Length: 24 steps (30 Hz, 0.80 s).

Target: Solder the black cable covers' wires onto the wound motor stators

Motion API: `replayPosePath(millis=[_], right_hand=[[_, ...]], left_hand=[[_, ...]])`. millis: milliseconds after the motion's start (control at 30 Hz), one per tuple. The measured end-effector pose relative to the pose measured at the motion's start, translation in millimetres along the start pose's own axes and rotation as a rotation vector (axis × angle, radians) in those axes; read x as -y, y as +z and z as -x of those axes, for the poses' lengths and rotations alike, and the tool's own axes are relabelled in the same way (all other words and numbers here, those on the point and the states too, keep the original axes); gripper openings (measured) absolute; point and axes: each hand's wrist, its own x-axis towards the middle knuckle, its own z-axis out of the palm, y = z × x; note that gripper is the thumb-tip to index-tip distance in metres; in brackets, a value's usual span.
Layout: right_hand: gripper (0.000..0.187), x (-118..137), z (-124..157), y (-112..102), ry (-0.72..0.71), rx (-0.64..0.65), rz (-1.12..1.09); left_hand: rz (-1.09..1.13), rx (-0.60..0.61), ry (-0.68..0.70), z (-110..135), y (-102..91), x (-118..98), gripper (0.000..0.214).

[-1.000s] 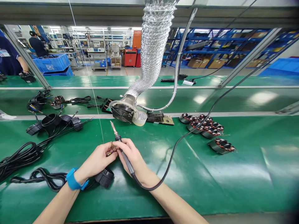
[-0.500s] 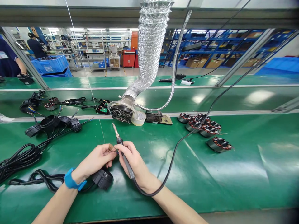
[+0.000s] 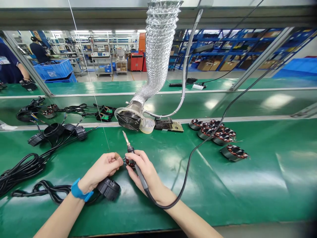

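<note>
My right hand [image 3: 146, 172] is closed around a soldering iron [image 3: 141, 178], whose tip points up and away toward the fan. Under its fingers is a small motor stator [image 3: 129, 162] with copper windings, mostly hidden by the hand. My left hand [image 3: 106, 168], with a blue wristband, is pinched on thin wires [image 3: 123, 160] at the stator's left side. A thin line [image 3: 106, 137] hangs from above and ends by the left hand; whether the fingers hold it I cannot tell. Just below the left hand lies a black round housing [image 3: 109, 189] with a cable.
Ahead stands a fume fan [image 3: 128, 119] on a foil duct [image 3: 159, 49], beside a tape roll [image 3: 147, 126] and a metal stand [image 3: 168, 125]. Several stators [image 3: 218, 132] sit right. Black cables [image 3: 22, 172] and housings [image 3: 53, 130] lie left. The iron's cord [image 3: 187, 172] arcs over my right forearm.
My right hand has shifted slightly right with the soldering iron, widening the gap between the hands. The stator and the thin wires now show between them.
</note>
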Motion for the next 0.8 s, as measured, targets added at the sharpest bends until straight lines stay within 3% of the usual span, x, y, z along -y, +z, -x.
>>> replayPosePath(millis=[267, 533, 700, 800], right_hand=[[0.056, -18, -1, -3, 0.137, 0.013, -0.031], [0.057, -26, -5, 1, 0.136, -0.007, -0.078], [0.065, -18, -7, -7, 0.115, -0.029, -0.033], [0.048, -2, -4, -16, 0.098, -0.146, -0.030]], left_hand=[[-0.029, -0.015, -0.033, 2, -0.5, -5, 0.038], [-0.132, -0.010, -0.030, 5, 0.9, -5, 0.037], [-0.164, -0.047, -0.034, 4, 2.1, -4, 0.038], [-0.195, -0.067, -0.022, 3, 4.0, -5, 0.038]])
